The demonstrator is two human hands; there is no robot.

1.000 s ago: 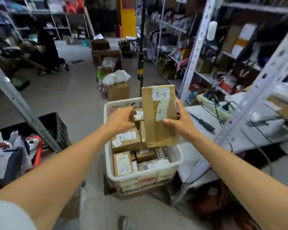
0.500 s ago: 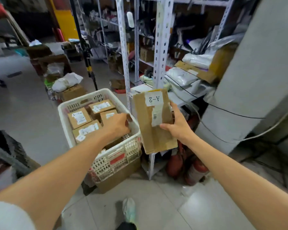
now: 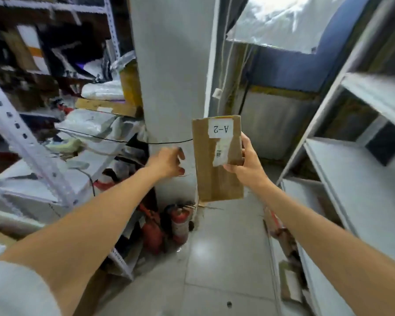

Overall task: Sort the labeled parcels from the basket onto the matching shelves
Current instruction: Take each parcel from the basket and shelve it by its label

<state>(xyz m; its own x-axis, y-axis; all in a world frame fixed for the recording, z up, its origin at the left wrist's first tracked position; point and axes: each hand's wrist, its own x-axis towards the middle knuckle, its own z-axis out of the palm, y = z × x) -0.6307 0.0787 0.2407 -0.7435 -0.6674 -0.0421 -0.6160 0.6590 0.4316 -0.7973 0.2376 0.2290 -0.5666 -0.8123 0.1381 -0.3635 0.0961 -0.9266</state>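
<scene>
In the head view, the carrying step was judged to be in hand: one brown parcel was held in the air at mid-frame, in front of a grey pillar and above the floor, and the basket was not in view. The parcel was gripped along its right edge by the right hand, the thumb laid across the front face below a barcode sticker. The left hand was seen just left of the parcel, apart from it, with loosely curled fingers and nothing held.

The parcel's long axis was held nearly upright, slightly tilted, with the broad face turned toward the camera. The A-2 label sat at the upper end and read upside down.

White shelving stood at the right and a cluttered rack at the left. No shelf marking could be read. The next move was judged to call for the A-2 shelf to be found and the parcel to be laid on it.
</scene>
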